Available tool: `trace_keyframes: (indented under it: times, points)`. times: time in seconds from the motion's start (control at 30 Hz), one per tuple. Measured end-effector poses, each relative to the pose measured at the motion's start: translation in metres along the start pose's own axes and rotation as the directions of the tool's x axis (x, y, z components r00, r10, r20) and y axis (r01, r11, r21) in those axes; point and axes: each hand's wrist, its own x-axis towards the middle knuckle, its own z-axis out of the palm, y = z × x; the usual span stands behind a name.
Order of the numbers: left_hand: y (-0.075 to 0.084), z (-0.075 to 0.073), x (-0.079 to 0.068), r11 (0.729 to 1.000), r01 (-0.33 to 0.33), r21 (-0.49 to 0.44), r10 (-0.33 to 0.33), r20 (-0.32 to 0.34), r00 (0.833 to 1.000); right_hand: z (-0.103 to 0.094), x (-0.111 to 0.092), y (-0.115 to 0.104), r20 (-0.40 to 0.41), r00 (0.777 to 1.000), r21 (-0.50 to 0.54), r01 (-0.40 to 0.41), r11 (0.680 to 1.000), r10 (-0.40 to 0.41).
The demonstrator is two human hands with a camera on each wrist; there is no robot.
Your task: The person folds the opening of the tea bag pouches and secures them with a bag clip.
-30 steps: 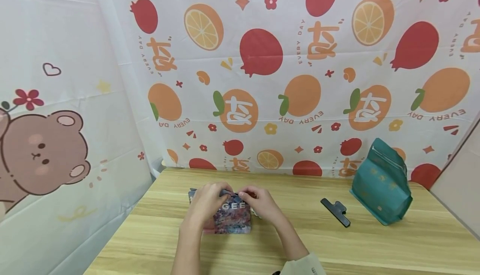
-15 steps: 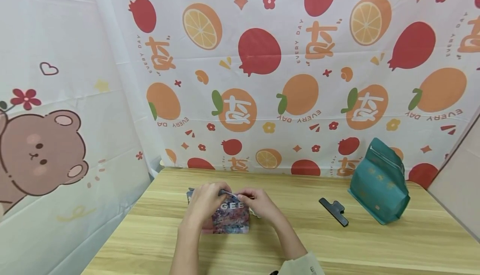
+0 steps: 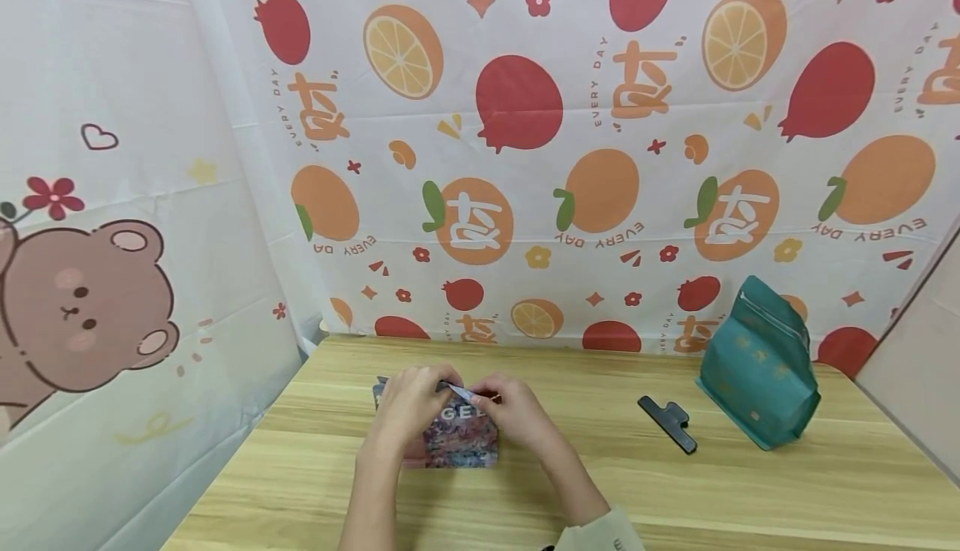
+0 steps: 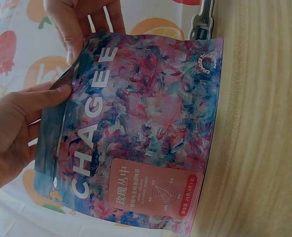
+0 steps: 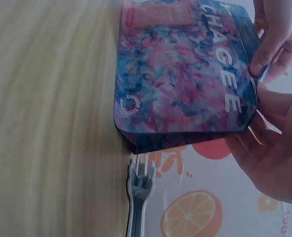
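Note:
A patterned tea pouch [image 3: 461,441] printed CHAGEE, in pink, blue and purple, stands on the table between both hands. My left hand [image 3: 411,408] grips its top edge near the middle, the thumb [image 4: 62,93] on the front face. At the right end of that edge, my right hand [image 3: 519,412] pinches the pouch's top between thumb and fingers. A pale bluish strip of the top edge [image 3: 461,393] shows between the two hands. Some fingers of both hands are hidden behind the pouch.
Behind the pouch lies a grey metal-looking object [image 5: 140,190], partly hidden. A black bag clip [image 3: 667,424] lies to the right. Farther right stands a teal bag [image 3: 761,368]. A fruit-print cloth [image 3: 525,159] hangs behind the wooden table [image 3: 300,484].
The pouch's top edge has tilted near my right hand, showing a pale strip. My right hand has turned slightly and covers more of the print. My left hand stays nearly still.

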Motion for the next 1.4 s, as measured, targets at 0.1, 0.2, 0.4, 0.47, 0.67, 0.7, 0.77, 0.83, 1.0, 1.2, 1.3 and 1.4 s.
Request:
trace_keyframes:
  times: [0.1, 0.2, 0.4, 0.47, 0.67, 0.7, 0.77, 0.83, 1.0, 1.2, 1.3, 1.4]
  points:
    - [0.000, 0.000, 0.001, 1.000, 0.001, -0.001, -0.001, 0.002, 1.000, 0.003, 0.000, -0.001, -0.051, 0.999, -0.054, 0.006, 0.999, -0.008]
    - [0.001, 0.000, 0.001, 1.000, -0.002, -0.001, 0.002, 0.000, 1.000, 0.007, 0.000, -0.001, -0.098, 0.995, -0.089, -0.021, 0.996, 0.012]
    - [0.003, -0.003, 0.001, 1.000, 0.015, -0.009, -0.015, 0.041, 0.999, 0.014, 0.001, -0.003, -0.178, 0.984, -0.139, -0.048, 0.989, 0.023]
    - [0.004, -0.004, 0.000, 0.999, 0.031, -0.025, -0.029, 0.072, 0.997, 0.016, 0.001, -0.004, -0.191, 0.981, -0.148, -0.050, 0.988, 0.021]
    - [0.006, -0.004, 0.000, 0.998, 0.056, -0.042, -0.051, 0.118, 0.992, 0.017, 0.000, -0.003, -0.191, 0.981, -0.142, -0.055, 0.988, 0.027]
    - [0.006, -0.004, 0.001, 0.998, 0.047, -0.034, -0.042, 0.115, 0.992, 0.017, 0.000, -0.003, -0.190, 0.981, -0.139, -0.057, 0.989, 0.030]
    - [0.007, -0.003, 0.001, 0.999, 0.027, -0.020, -0.024, 0.112, 0.993, 0.017, 0.000, -0.002, -0.189, 0.982, -0.133, -0.055, 0.990, 0.029]
    - [0.007, -0.001, 0.001, 1.000, 0.013, -0.010, -0.011, 0.112, 0.994, 0.017, 0.000, -0.001, -0.191, 0.981, -0.132, -0.046, 0.990, 0.020]
    - [0.007, 0.003, 0.002, 1.000, -0.002, 0.017, 0.001, 0.086, 0.996, 0.016, -0.001, 0.000, -0.176, 0.984, -0.117, -0.026, 0.993, 0.005]
    - [0.006, 0.006, 0.001, 0.999, -0.026, 0.027, 0.025, 0.045, 0.999, 0.014, 0.000, 0.004, -0.145, 0.989, -0.039, -0.011, 0.999, 0.005]
    - [0.006, 0.007, 0.001, 0.999, -0.030, 0.035, 0.028, 0.035, 0.999, 0.015, 0.001, 0.007, -0.131, 0.991, 0.001, -0.022, 1.000, 0.022]
    - [0.005, 0.008, 0.002, 0.999, -0.028, 0.037, 0.027, 0.033, 0.999, 0.015, 0.001, 0.008, -0.115, 0.993, 0.015, -0.039, 0.999, 0.041]
